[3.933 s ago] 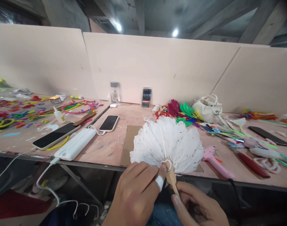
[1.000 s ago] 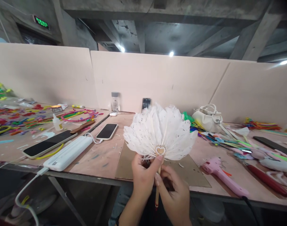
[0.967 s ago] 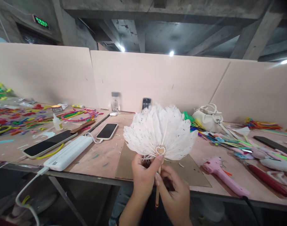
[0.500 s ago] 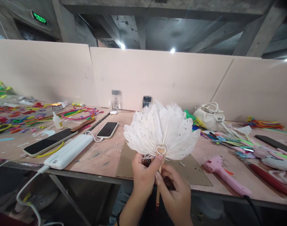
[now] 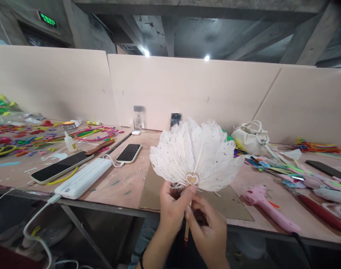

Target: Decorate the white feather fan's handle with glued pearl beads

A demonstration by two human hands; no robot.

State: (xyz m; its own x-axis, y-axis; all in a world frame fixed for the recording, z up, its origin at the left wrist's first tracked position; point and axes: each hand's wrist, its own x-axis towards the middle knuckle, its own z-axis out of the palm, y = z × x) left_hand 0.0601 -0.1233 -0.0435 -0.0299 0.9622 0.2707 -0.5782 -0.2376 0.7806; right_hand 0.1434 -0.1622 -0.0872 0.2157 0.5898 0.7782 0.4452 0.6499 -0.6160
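Observation:
A white feather fan (image 5: 197,153) with small silvery specks is held upright in front of me, over the table's front edge. At its base sits a heart-shaped ornament (image 5: 192,179) edged with pearl-like beads. My left hand (image 5: 174,203) is closed at the top of the handle, its thumb just under the heart. Lower down, my right hand (image 5: 208,222) grips the thin wooden handle (image 5: 186,231) between thumb and fingers. The fingers partly hide the handle, whose lower end shows red. Behind and below the fan lies a brown cardboard sheet (image 5: 152,192).
A pink glue gun (image 5: 271,209) and red-handled pliers (image 5: 321,211) lie on the right. A white handbag (image 5: 250,136) stands behind colourful craft pieces. On the left are a white power bank (image 5: 83,177), phones (image 5: 128,153), a glue bottle (image 5: 69,142) and a small clear bottle (image 5: 138,117).
The fan has turned slightly and shifted a little to the right in view. Both hands keep their hold; the whole view has moved slightly.

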